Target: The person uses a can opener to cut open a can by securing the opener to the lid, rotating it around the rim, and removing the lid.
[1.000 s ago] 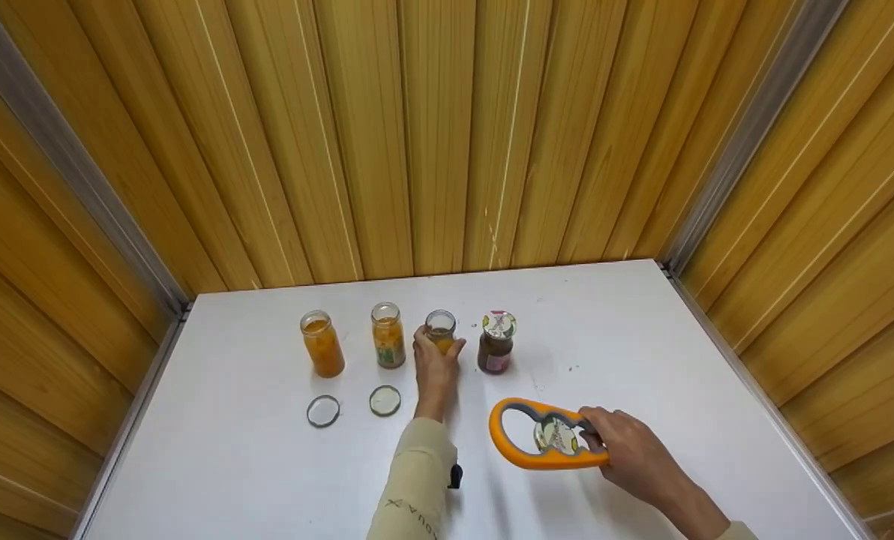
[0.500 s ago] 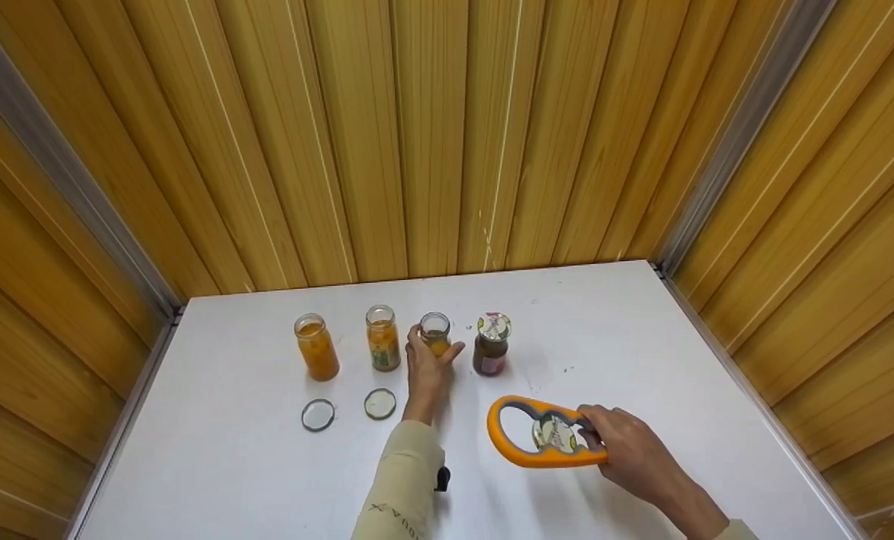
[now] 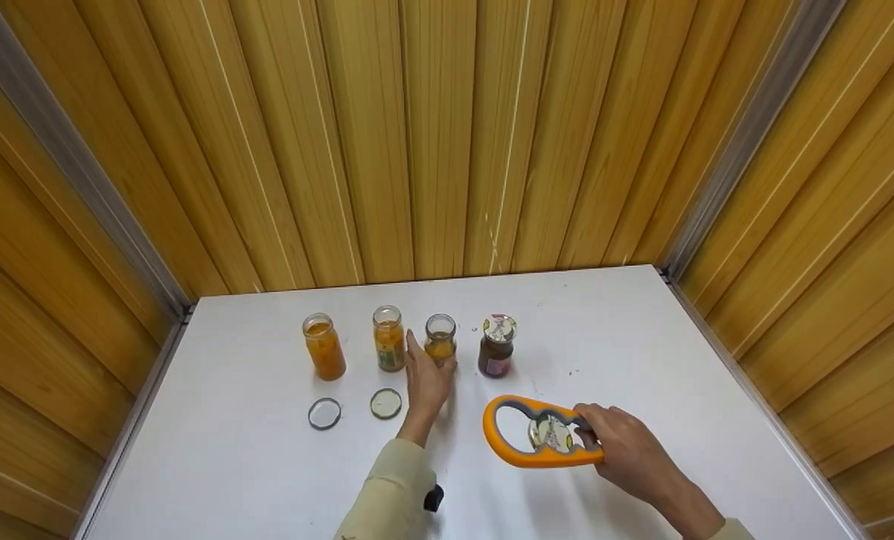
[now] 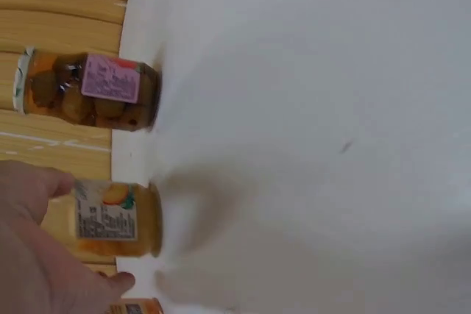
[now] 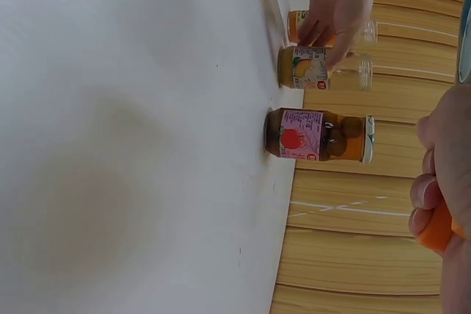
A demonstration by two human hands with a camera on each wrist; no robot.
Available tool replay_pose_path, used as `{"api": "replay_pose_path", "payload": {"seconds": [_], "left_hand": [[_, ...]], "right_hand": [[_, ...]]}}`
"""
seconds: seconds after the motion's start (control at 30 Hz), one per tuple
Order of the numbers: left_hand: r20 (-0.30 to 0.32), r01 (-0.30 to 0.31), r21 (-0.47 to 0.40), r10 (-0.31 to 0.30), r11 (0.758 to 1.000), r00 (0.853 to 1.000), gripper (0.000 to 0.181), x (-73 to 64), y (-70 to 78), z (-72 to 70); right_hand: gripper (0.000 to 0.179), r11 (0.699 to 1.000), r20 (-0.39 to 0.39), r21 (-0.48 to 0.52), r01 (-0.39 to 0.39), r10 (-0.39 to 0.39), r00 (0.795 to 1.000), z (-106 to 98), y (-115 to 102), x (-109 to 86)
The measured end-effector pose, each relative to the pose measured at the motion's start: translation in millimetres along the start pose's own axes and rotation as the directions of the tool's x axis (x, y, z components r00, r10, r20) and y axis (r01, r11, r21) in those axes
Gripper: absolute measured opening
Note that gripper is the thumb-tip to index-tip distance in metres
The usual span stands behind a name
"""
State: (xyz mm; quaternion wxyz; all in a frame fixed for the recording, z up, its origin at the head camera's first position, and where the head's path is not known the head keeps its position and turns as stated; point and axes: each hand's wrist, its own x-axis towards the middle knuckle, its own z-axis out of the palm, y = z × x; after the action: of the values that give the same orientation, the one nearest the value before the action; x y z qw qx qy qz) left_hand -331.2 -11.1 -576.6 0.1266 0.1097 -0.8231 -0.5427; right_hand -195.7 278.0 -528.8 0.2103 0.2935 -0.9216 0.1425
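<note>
Over the table (image 3: 229, 465), one opener (image 3: 544, 459) is held by the right grip (image 3: 628, 454). Of four jars (image 3: 325, 354), the third jar (image 3: 440, 348) from left is flanked by the spread left grip (image 3: 426, 381). Two laid-down lids (image 3: 386, 403) are shown from the head, one from the right wrist.

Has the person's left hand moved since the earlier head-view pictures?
Yes. Judged against the lidded jar standing in the head view, the left hand has drawn back toward the near side and slightly to the left.
</note>
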Motion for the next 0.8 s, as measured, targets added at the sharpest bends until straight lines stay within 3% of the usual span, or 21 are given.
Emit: {"api": "replay_pose_path", "payload": {"seconds": [0.07,0.17,0.37,0.5,0.67,0.8], "left_hand": [[-0.039,0.001,-0.025,-0.002,1.000,0.999,0.093,-7.4,7.0,-4.2],[-0.026,0.007,-0.073,-0.009,0.997,1.000,0.086,-16.9,14.0,-13.1],[0.094,0.046,-0.108,-0.036,0.993,0.995,0.075,-35.6,14.0,-33.4],[0.203,0.052,-0.081,-0.035,0.995,0.979,0.067,-48.1,13.4,-43.9],[0.379,0.078,-0.107,-0.032,0.991,0.925,0.058,-68.1,17.3,-61.3],[0.517,0.137,-0.174,-0.028,0.975,0.855,0.048,-82.1,24.2,-71.6]], "right_hand": [[0.055,1.000,-0.004,-0.002,0.005,-0.005,1.000,1,-1,0.9],[0.057,1.000,0.004,-0.005,-0.003,0.003,1.000,1,-3,3.1],[0.056,1.000,0.041,-0.008,-0.017,0.018,0.999,0,-8,7.8],[0.055,1.000,0.043,-0.010,-0.008,0.009,0.999,-1,-9,9.0],[0.054,1.000,0.027,-0.003,0.006,-0.006,1.000,-1,-12,11.6],[0.053,1.000,0.033,0.011,0.009,-0.009,0.999,1,-16,14.3]]}}
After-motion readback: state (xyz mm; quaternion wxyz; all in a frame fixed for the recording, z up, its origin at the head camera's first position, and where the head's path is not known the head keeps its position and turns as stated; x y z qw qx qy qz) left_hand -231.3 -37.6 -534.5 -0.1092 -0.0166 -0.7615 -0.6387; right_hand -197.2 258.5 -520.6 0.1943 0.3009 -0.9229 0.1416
